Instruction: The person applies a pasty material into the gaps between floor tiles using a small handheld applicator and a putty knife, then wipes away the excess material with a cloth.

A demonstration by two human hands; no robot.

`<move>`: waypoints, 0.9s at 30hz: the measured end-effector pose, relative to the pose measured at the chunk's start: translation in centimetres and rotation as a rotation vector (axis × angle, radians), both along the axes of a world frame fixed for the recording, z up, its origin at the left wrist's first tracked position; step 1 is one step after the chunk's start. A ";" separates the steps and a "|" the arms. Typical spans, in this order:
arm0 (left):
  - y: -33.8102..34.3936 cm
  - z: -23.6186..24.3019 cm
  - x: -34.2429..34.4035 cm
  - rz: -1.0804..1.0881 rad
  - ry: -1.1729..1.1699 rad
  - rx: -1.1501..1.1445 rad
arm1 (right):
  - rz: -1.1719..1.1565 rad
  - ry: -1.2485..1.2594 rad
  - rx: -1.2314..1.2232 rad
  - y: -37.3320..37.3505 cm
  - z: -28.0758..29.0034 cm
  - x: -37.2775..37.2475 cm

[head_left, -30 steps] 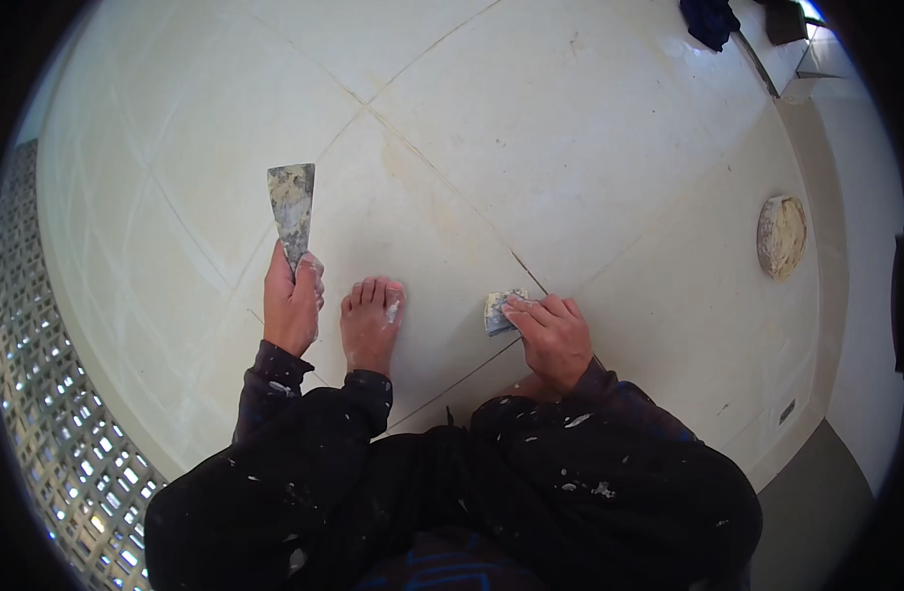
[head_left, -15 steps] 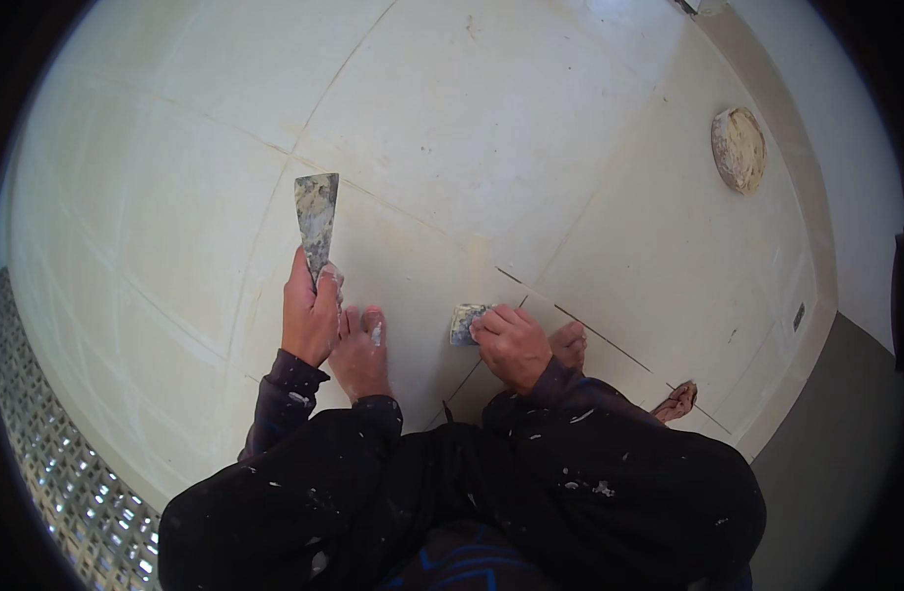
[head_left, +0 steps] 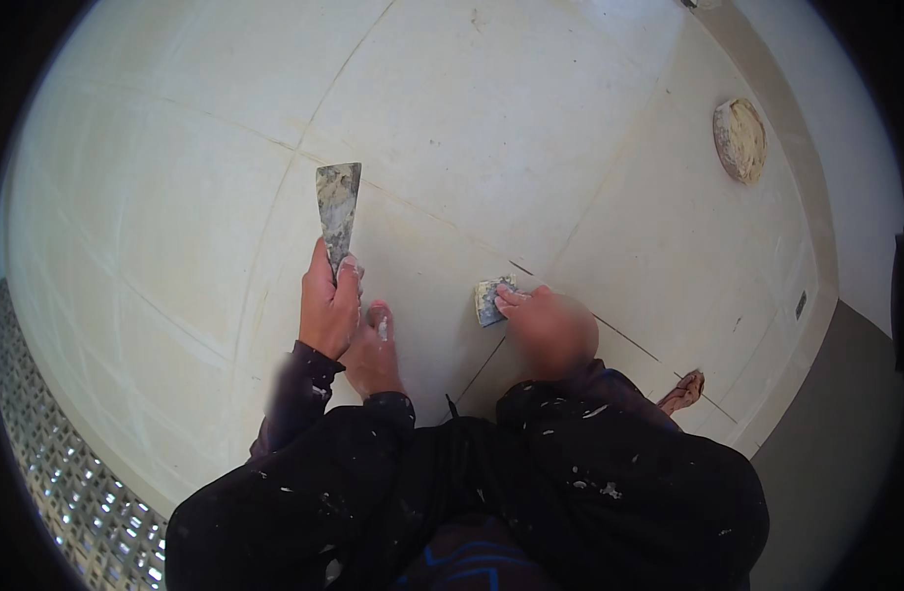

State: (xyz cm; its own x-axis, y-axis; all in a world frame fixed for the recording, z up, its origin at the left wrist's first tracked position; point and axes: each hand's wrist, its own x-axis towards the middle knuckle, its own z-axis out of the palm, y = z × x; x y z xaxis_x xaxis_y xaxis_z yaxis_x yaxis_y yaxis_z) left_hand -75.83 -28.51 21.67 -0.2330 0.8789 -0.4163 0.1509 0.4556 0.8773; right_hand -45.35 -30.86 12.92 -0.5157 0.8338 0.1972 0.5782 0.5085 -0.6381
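Observation:
My left hand [head_left: 328, 307] grips the handle of a wide putty knife [head_left: 337, 212], its smeared blade pointing up and away from me over the pale floor tiles [head_left: 452, 128]. My right hand [head_left: 548, 327] presses a small grey scraper [head_left: 489, 300] onto the tile beside a dark joint line [head_left: 519, 268]. My bare foot [head_left: 373, 347] rests on the floor between the two hands, just right of the left hand. Dark paint-flecked sleeves and trousers fill the lower part of the view.
A round shallow pan of pale paste [head_left: 740, 138] sits on the floor at the far right. My other foot [head_left: 683, 390] shows at the right by the tile edge. A patterned grille [head_left: 68, 483] runs along the lower left, and a grey strip [head_left: 846, 433] borders the tiles at right.
The view has swung so the pan sits closer in. My left hand with the putty knife has drawn nearer to my foot; my right hand stays on the scraper by the joint.

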 end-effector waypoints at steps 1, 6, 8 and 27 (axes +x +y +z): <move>-0.1 -0.1 -0.2 0.002 -0.001 0.009 | 0.002 -0.001 0.009 0.0 0.9 0.4; 0.2 -0.4 0.2 -0.017 -0.013 0.005 | -0.260 0.040 0.091 3.8 2.7 2.0; 0.4 -0.4 0.4 -0.025 -0.028 -0.013 | -0.241 -0.015 0.087 3.0 1.4 0.9; 0.7 -0.1 0.4 0.002 -0.040 -0.021 | -0.077 -0.029 -0.184 -2.7 1.4 0.6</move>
